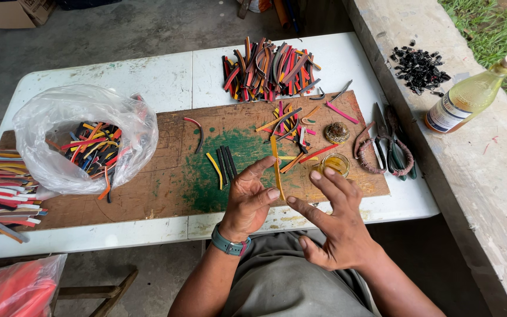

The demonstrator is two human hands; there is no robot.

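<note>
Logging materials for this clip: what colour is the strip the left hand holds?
Yellow-orange. The strip stands upright between the left hand's fingertips, clearest in the head view.

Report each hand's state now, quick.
Left hand: fingers closed on a thin yellow strip.
Right hand: open, fingers spread, fingertips by the strip's lower end, holding nothing.

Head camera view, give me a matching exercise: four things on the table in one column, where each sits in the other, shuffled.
Things:
1. clear plastic bag
2. glass bottle
3. scissors
4. yellow strip

Places:
A. on the concrete ledge
B. held in the left hand
C. left end of the wooden board
D. right edge of the white table

Pairs: 1-C, 2-A, 3-D, 4-B
</note>
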